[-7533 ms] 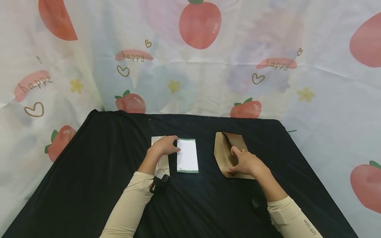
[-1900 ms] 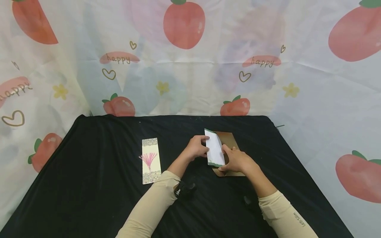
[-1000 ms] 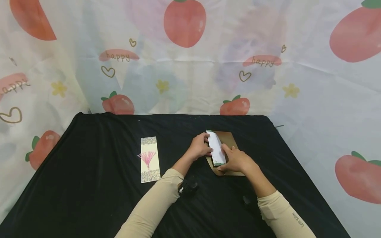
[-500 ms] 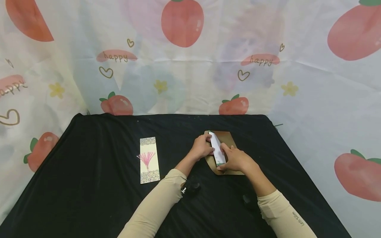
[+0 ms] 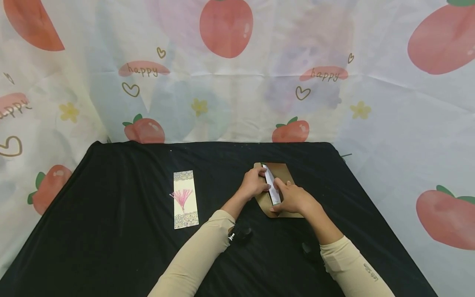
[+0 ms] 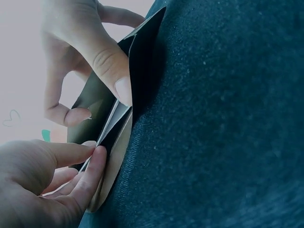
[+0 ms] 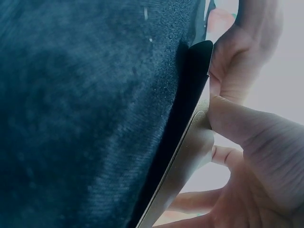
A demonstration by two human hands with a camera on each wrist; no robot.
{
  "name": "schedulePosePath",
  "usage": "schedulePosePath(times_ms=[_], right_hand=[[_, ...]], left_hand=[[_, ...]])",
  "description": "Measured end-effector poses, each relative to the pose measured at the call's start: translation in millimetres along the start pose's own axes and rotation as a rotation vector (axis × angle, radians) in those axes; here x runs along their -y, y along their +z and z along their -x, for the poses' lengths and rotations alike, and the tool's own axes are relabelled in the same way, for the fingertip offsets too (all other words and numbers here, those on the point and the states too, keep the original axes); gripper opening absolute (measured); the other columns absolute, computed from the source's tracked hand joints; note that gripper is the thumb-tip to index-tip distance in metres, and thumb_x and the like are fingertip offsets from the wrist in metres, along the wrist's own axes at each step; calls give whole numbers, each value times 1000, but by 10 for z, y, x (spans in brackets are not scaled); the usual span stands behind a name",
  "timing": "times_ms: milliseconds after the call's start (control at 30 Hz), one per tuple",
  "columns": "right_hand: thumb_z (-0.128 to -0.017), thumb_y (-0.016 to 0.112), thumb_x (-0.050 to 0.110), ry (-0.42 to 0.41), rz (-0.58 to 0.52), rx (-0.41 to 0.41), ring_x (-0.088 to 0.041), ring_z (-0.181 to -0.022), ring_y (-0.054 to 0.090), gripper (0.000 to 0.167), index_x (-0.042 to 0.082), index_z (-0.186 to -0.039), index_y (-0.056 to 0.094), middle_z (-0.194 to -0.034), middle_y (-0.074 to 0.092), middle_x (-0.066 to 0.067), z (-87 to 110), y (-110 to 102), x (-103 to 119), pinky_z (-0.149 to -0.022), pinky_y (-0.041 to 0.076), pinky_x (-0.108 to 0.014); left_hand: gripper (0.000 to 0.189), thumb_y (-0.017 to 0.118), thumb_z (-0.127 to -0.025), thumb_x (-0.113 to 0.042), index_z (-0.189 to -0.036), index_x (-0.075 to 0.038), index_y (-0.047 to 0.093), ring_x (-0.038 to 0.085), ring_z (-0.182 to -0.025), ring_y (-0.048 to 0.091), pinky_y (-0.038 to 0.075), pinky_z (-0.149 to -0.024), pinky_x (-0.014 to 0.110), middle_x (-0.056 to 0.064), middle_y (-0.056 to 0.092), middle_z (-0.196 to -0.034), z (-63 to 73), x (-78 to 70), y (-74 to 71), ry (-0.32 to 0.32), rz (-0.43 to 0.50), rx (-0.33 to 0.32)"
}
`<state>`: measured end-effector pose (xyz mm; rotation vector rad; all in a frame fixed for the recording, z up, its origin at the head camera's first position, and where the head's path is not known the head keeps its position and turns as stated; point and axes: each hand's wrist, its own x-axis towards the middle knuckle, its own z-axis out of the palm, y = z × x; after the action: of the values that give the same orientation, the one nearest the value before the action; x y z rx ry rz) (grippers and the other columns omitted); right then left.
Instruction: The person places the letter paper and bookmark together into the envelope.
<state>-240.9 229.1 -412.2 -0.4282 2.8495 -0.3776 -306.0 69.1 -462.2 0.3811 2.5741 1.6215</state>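
Observation:
A brown paper envelope [image 5: 282,172] lies on the black cloth right of centre, its mouth spread apart. Partly inside that mouth is a white card [image 5: 274,194] with green trim, only a narrow strip of it showing. My left hand [image 5: 253,183] pinches the card's left edge between thumb and fingers; the left wrist view shows the card [image 6: 115,116] between those fingertips. From the right, my right hand [image 5: 297,199] grips the envelope at its opening, with the thumb at the near end. The card's lower part is hidden within the envelope.
Left of the hands, a cream bookmark [image 5: 190,198] with patterned ends and a pink tassel [image 5: 181,198] lies flat. Black cloth [image 5: 122,231] covers the table, and a peach-printed curtain [image 5: 237,95] hangs behind and at both sides.
My left hand lifted the card from beside the bookmark, carried it right to the envelope and has slid it in, so less white shows. The right hand has stayed at the envelope's mouth.

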Motion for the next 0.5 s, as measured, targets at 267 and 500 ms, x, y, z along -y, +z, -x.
schedulePosePath(times_ms=[267, 500], right_hand=[[-78, 92, 39, -4, 5, -3, -37, -81, 62, 67, 12, -120, 47, -115, 58, -30, -9, -1, 1, -68, 50, -51], [-79, 91, 39, 3, 11, -7, -42, -87, 64, 67, 11, -121, 47, -119, 58, -33, 6, -3, 13, -71, 51, -53]], left_hand=[[62, 85, -83, -1, -140, -4, 62, 23, -110, 63, 52, -90, 28, 9, 69, -119, 0, -1, 4, -7, -60, -3], [58, 83, -86, -3, -140, -5, 62, 24, -115, 63, 51, -95, 29, 9, 70, -121, 23, -18, -19, -5, -59, 7]])
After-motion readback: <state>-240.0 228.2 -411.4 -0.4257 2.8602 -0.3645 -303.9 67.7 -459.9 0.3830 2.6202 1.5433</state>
